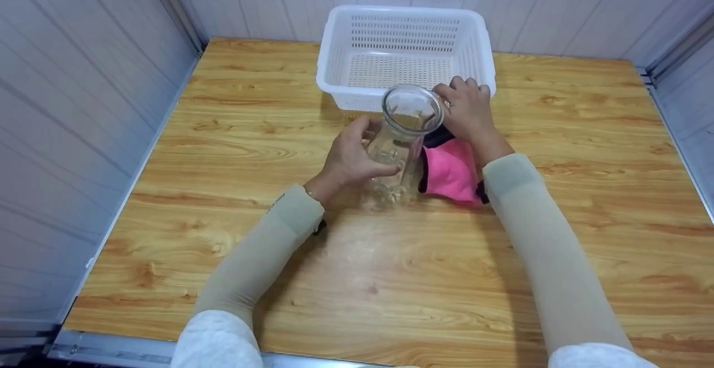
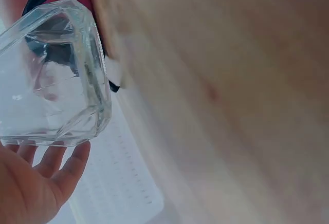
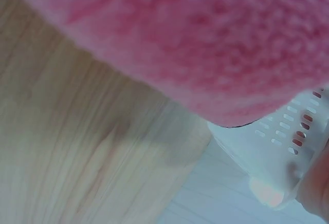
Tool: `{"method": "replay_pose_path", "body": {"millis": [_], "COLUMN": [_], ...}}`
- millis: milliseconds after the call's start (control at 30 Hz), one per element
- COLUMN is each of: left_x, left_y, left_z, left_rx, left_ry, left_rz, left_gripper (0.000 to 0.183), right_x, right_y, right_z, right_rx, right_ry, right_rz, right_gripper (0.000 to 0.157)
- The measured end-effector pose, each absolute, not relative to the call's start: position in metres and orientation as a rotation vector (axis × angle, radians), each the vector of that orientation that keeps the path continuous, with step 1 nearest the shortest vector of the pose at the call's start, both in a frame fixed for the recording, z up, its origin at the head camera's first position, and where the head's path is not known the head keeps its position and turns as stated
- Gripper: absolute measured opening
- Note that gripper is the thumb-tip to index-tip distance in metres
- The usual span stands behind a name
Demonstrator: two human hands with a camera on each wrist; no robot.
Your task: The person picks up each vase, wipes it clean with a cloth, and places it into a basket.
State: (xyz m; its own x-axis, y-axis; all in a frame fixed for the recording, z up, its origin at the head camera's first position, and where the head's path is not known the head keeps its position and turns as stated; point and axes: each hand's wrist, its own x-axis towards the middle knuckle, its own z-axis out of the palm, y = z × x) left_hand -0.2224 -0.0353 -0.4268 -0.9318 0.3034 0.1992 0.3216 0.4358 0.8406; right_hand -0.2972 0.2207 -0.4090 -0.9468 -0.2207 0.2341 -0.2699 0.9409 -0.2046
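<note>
My left hand (image 1: 354,156) grips a clear glass vase (image 1: 399,156), thumb across the near side and fingers on the far side. The vase has a round, thick rim and a squared, faceted base; its base (image 2: 56,80) faces the camera in the left wrist view. Close beside the rim, my right hand (image 1: 466,109) holds a pink cloth piece with black edging (image 1: 449,170) that hangs below the fingers. Fuzzy pink fabric (image 3: 195,44) fills the upper part of the right wrist view. Part of the cloth is hidden behind the vase and the hand.
A white slotted plastic basket (image 1: 340,97) stands at the back of the wood-grain table (image 1: 245,150), just beyond both hands. Pale panelled walls (image 1: 268,0) enclose the table at the back and both sides. A metal edge (image 1: 122,348) runs along the front.
</note>
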Motion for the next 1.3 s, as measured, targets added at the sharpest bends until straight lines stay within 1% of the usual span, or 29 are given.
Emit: {"method": "replay_pose_path", "body": {"millis": [133, 233, 367, 433, 800, 1033, 1300], "left_x": [-0.225, -0.229, -0.237, -0.241, -0.265, -0.281, -0.303], "left_y": [-0.041, -0.045, -0.052, -0.057, -0.068, -0.065, -0.055], "left_z": [-0.415, -0.402, -0.381, -0.371, -0.318, -0.301, -0.289], "left_rx": [-0.547, -0.537, -0.513, -0.503, -0.503, -0.561, -0.522], "left_ry": [-2.580, -2.543, -2.550, -2.563, -2.539, -2.610, -2.723], "left_rz": [-1.532, -1.510, -1.420, -1.357, -1.064, -0.824, -0.601], "left_gripper": [0.081, 0.082, 0.084, 0.085, 0.087, 0.087, 0.089], "right_x": [-0.297, -0.297, -0.297, -0.296, -0.297, -0.297, -0.296], "right_y": [0.220, 0.220, 0.221, 0.222, 0.221, 0.222, 0.222], "right_z": [-0.408, -0.408, -0.409, -0.409, -0.410, -0.410, -0.410], "right_rx": [0.376, 0.372, 0.379, 0.387, 0.378, 0.381, 0.390], "right_ry": [-2.880, -2.886, -2.893, -2.895, -2.860, -2.880, -2.830], "right_rz": [0.322, 0.314, 0.312, 0.313, 0.324, 0.325, 0.372], "right_gripper": [0.048, 0.045, 0.037, 0.036, 0.039, 0.038, 0.037]}}
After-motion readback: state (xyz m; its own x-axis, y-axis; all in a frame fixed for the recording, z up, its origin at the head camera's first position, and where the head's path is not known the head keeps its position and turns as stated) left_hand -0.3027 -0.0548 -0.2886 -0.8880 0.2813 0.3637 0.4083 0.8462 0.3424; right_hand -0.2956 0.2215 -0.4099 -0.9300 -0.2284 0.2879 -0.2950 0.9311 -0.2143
